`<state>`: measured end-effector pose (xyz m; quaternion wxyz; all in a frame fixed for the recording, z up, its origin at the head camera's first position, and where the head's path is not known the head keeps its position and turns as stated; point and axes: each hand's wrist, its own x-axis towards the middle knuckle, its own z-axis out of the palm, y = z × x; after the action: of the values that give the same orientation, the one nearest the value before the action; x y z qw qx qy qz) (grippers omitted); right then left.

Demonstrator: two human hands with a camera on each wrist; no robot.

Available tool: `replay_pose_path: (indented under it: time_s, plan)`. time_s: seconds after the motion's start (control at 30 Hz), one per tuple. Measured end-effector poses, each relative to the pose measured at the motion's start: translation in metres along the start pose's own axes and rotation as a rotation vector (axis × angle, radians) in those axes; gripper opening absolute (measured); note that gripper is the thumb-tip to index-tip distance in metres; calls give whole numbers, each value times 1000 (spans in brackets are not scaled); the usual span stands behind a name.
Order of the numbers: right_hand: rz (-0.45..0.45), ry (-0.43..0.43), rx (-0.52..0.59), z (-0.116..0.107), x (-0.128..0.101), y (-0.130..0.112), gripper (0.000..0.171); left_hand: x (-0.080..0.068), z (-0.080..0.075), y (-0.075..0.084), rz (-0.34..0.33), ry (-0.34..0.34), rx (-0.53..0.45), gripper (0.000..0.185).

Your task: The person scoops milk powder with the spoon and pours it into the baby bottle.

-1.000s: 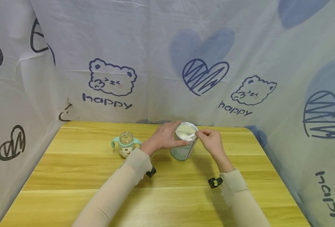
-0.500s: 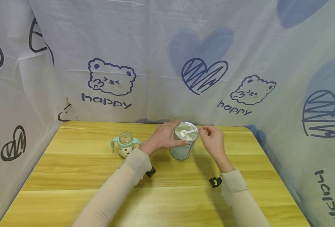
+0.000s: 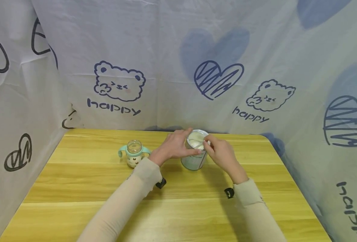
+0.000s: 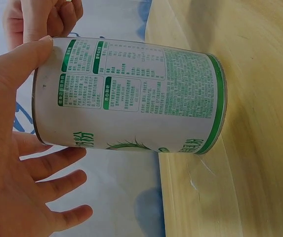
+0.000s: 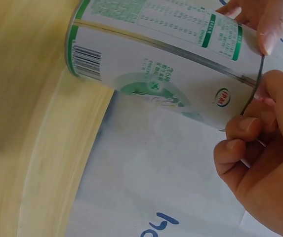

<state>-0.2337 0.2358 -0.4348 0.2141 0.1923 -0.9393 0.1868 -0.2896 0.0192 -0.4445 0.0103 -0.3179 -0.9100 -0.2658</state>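
A white and green milk powder can point(image 3: 192, 162) stands upright on the table, its top open on pale powder point(image 3: 195, 137). My left hand point(image 3: 176, 145) grips the can near the rim, thumb on the near side and fingers spread round the far side. At the right of the opening, my right hand point(image 3: 222, 152) pinches the white scoop, now mostly hidden by the fingers and the can. In the right wrist view, the curled fingers point(image 5: 242, 131) sit right at the rim. A baby bottle point(image 3: 133, 160) with mint green handles and no lid stands left of the can.
The wooden table point(image 3: 172, 215) ends just behind the can, where a white printed cloth point(image 3: 169, 60) hangs. More cloth closes off the left and right sides. My left sleeve point(image 3: 130, 188) passes close in front of the bottle.
The scoop first rose into sight above the powder with a heap on it, and now is down in the can again. My right hand moved left over the rim; my left hand stayed.
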Motion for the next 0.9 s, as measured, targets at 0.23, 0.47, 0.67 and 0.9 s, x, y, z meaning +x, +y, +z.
replay_pose_path:
  time_s: [0.23,0.47,0.67,0.9]
  plan:
    - [57,-109,118,-3,0,1,17,0,0,0,8,6,-13,103]
    - [206,-101,322,-2,0,1,18,0,1,-1,13,14,1,103]
    - [267,-86,413,-1,0,4,17,1,1,0,-1,14,-1,103]
    - [383,6,419,-2,1,0,19,1,1,0,-6,7,-10,102]
